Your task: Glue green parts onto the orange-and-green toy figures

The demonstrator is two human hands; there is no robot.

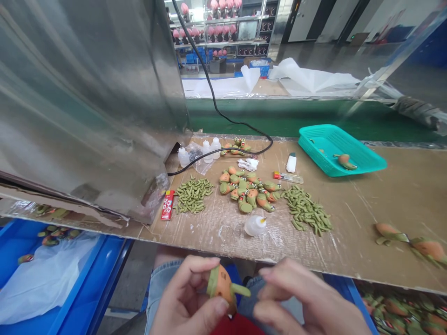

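Your left hand [183, 298] pinched the orange-and-green moulded figure [220, 284] (its long axis ran toward your right); your right hand [309, 302] was open, its fingers [270, 274] spread just beside the green stub [241, 290].

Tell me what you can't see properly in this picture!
All in the head view:
- The far side of the orange-and-green toy figure is hidden by the left hand.
- The pile of figures at lower right is cut off by the bottom edge and the board above it.
- The board's left part is hidden by the steel sheet.
- The writing on the red packet is too small to read.
- The pink things on the far shelves are too small to identify.
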